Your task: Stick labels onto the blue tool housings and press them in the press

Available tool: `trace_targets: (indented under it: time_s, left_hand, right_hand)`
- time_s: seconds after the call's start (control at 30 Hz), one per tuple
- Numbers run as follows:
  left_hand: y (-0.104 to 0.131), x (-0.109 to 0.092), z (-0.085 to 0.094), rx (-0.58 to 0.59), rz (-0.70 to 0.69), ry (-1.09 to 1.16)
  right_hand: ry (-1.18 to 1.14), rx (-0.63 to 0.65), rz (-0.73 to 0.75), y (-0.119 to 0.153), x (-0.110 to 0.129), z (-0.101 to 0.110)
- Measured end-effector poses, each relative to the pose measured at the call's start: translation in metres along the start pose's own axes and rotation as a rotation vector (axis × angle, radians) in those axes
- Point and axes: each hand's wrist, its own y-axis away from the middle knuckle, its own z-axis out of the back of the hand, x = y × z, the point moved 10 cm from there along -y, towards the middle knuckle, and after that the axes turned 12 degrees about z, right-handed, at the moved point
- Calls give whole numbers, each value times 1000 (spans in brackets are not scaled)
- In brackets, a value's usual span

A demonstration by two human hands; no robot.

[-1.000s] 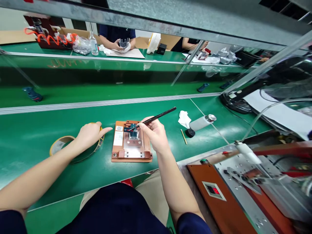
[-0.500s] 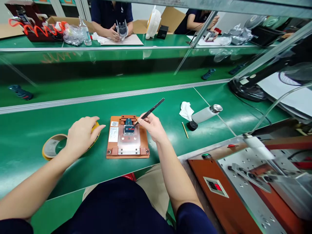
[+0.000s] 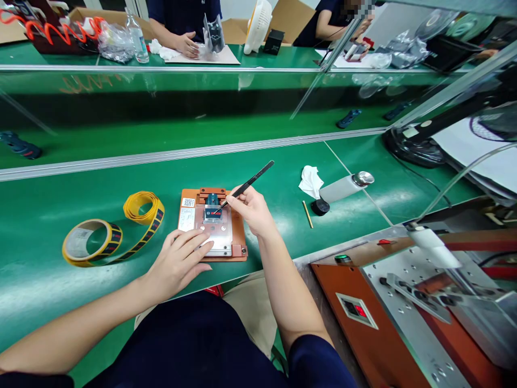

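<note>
My right hand (image 3: 252, 209) is closed on black tweezers (image 3: 255, 178), whose tip rests at a dark label (image 3: 213, 214) with red lettering. That label lies in the window of a clear plate on an orange-brown fixture (image 3: 239, 237). Behind the window a dark blue part (image 3: 212, 199) sits in the fixture. My left hand (image 3: 183, 258) lies with fingers stretched over the lower left of the clear plate (image 3: 220, 237). Left of the fixture, a yellow roll of labels (image 3: 92, 242) stands on the green table, its strip curling into a second coil (image 3: 141, 207).
Right of the fixture are a crumpled tissue (image 3: 311, 181), a white bottle (image 3: 343, 187), a black cap (image 3: 320, 207) and a thin yellow stick (image 3: 307, 214). A metal-and-orange machine (image 3: 404, 302) stands at the lower right. Two people work behind the glass partition.
My left hand has moved right, from the label roll to the fixture's clear plate, uncovering the strip. My right hand stays with the tweezers at the label. The view has shifted slightly.
</note>
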Motion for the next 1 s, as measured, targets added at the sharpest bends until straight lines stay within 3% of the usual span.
trace_targets:
  time_s: [0.33,0.63,0.83,0.93,1.0]
  left_hand:
    - [0,0,1,-4,3,-16]
    - [-28,2,-6,52,23,-152]
    - [-38,5,-8,63,49,-129]
    - [-40,6,-7,75,69,-106]
    - [-42,9,-7,92,88,-69]
  right_hand:
    - [28,-12,-24,3,0,1]
    - [40,1,-4,2,0,1]
    - [93,-13,-4,3,1,0]
    - [16,-96,-20,2,-2,4]
    - [-72,-253,-8,6,-1,21]
